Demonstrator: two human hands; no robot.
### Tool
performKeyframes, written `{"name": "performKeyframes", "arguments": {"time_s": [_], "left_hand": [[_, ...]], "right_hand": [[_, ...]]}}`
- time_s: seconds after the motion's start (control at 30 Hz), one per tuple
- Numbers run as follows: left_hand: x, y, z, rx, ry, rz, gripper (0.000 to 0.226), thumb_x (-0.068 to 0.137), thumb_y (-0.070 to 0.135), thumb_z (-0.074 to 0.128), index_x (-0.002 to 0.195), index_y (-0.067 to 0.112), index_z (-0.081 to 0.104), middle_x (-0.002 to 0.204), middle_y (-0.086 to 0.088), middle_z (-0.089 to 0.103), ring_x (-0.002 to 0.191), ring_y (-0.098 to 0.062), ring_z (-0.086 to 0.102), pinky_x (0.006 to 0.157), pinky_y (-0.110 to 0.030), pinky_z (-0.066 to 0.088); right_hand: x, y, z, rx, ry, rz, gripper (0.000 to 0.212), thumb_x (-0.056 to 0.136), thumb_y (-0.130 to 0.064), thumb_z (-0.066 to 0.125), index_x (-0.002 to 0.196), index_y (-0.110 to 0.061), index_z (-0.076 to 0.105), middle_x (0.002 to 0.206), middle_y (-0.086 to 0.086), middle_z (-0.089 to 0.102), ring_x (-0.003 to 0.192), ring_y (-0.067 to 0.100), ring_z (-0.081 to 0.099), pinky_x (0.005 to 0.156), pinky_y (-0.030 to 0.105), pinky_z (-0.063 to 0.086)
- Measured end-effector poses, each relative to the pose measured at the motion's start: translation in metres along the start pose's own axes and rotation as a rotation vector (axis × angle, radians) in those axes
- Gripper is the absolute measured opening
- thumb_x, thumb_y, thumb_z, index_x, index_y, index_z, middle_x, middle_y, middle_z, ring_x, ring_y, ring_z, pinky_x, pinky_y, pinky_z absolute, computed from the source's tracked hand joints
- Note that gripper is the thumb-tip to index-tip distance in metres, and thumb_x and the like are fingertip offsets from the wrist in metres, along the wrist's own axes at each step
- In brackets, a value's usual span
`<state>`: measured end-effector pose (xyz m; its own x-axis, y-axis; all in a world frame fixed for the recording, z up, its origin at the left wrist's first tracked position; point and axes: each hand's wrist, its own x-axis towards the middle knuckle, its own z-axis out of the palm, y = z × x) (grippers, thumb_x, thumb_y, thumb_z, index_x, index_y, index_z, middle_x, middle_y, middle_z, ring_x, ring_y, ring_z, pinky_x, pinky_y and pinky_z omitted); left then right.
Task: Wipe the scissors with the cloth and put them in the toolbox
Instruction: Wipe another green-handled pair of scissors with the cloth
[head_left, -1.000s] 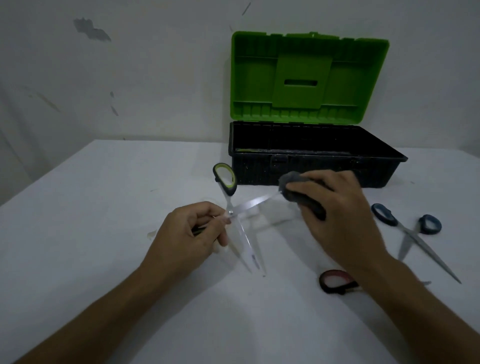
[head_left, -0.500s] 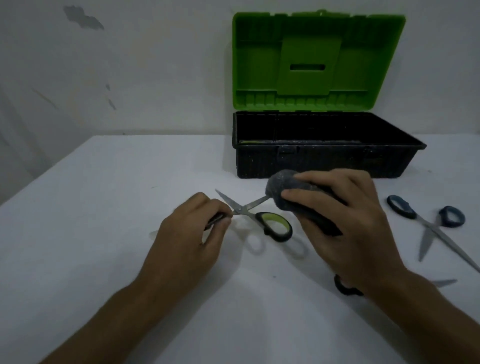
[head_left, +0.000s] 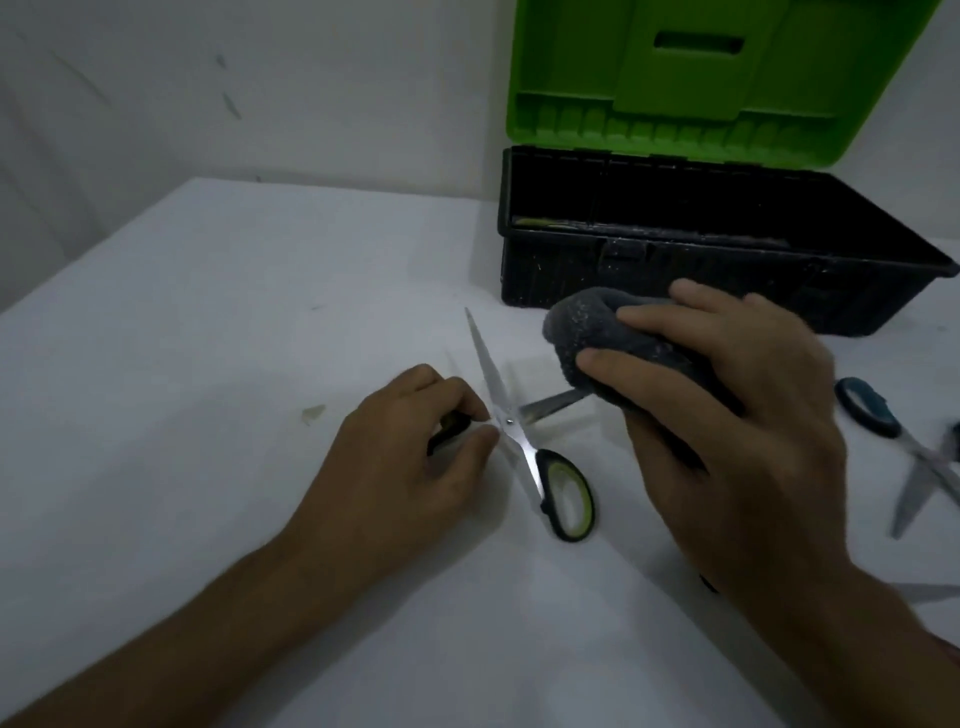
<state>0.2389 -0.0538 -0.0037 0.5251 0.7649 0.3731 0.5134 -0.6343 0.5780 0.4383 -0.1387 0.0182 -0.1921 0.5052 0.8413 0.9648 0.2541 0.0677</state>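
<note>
Green-and-black-handled scissors (head_left: 519, 441) lie spread wide on the white table (head_left: 208, 364). My left hand (head_left: 410, 452) pinches one handle beside the pivot. One blade points away toward the toolbox, and the free handle loop rests near me. My right hand (head_left: 727, 431) grips a bunched grey cloth (head_left: 587, 327) pressed over the tip of the other blade. The black toolbox (head_left: 675, 270) stands at the back right with its green lid (head_left: 701, 67) raised.
Blue-handled scissors (head_left: 893, 441) lie spread on the table to the right of my right hand. Another blade tip (head_left: 930, 590) shows past my right wrist. A small scrap (head_left: 313, 413) lies left of my left hand. A wall rises behind the table.
My left hand has turned the scissors, so the free handle loop swung from the far side to the near side. The cloth stays on the other blade, and the view has moved closer.
</note>
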Motion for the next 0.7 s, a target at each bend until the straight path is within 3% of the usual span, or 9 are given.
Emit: {"name": "performKeyframes", "arguments": {"time_s": [0.13, 0.3, 0.4, 0.53, 0.6, 0.7], "left_hand": [[-0.002, 0.003, 0.002, -0.048, -0.009, -0.011, 0.006, 0.085, 0.035, 0.061, 0.08, 0.037, 0.06, 0.072, 0.02, 0.056, 0.071, 0.001, 0.055, 0.062, -0.007, 0.037], [-0.002, 0.001, 0.005, -0.084, 0.014, -0.099, 0.006, 0.087, 0.031, 0.066, 0.085, 0.029, 0.072, 0.082, 0.017, 0.067, 0.079, -0.001, 0.06, 0.068, -0.008, 0.041], [-0.002, 0.002, 0.004, -0.11, 0.05, -0.069, 0.005, 0.087, 0.025, 0.068, 0.085, 0.025, 0.072, 0.081, 0.016, 0.066, 0.078, -0.001, 0.06, 0.068, -0.008, 0.042], [-0.001, 0.001, 0.002, -0.195, 0.071, -0.066, 0.005, 0.087, 0.023, 0.07, 0.083, 0.024, 0.072, 0.077, 0.016, 0.067, 0.075, -0.001, 0.062, 0.066, -0.007, 0.043], [0.001, 0.001, 0.002, -0.271, 0.05, -0.103, 0.008, 0.088, 0.022, 0.07, 0.08, 0.024, 0.071, 0.064, 0.018, 0.065, 0.062, 0.0, 0.061, 0.059, -0.008, 0.043], [0.002, 0.003, 0.003, -0.438, 0.007, -0.188, 0.01, 0.088, 0.018, 0.069, 0.079, 0.02, 0.072, 0.051, 0.015, 0.063, 0.046, -0.008, 0.061, 0.05, -0.022, 0.051]], "right_hand": [[-0.014, 0.002, 0.016, 0.057, -0.274, -0.059, 0.026, 0.086, -0.019, 0.063, 0.11, -0.02, 0.074, 0.123, 0.007, 0.066, 0.12, 0.03, 0.058, 0.105, 0.064, 0.031], [-0.015, 0.005, 0.023, 0.151, -0.458, -0.049, 0.056, 0.065, -0.004, 0.087, 0.117, -0.014, 0.071, 0.127, 0.01, 0.064, 0.117, 0.037, 0.059, 0.087, 0.053, 0.054], [-0.012, 0.004, 0.017, 0.118, -0.441, -0.049, 0.049, 0.071, -0.007, 0.081, 0.119, -0.013, 0.07, 0.129, 0.01, 0.062, 0.112, 0.037, 0.057, 0.08, 0.047, 0.056], [-0.012, 0.016, 0.014, 0.032, -0.358, 0.063, 0.037, 0.082, -0.003, 0.068, 0.117, -0.013, 0.071, 0.127, 0.01, 0.063, 0.107, 0.036, 0.055, 0.082, 0.044, 0.053], [-0.011, 0.021, 0.011, -0.019, -0.291, 0.105, 0.037, 0.083, 0.002, 0.067, 0.118, -0.011, 0.07, 0.125, 0.012, 0.063, 0.106, 0.037, 0.055, 0.085, 0.037, 0.05], [-0.009, 0.019, 0.004, -0.057, -0.182, 0.078, 0.041, 0.085, 0.004, 0.066, 0.123, -0.009, 0.066, 0.125, 0.014, 0.061, 0.109, 0.037, 0.054, 0.092, 0.029, 0.04]]}}
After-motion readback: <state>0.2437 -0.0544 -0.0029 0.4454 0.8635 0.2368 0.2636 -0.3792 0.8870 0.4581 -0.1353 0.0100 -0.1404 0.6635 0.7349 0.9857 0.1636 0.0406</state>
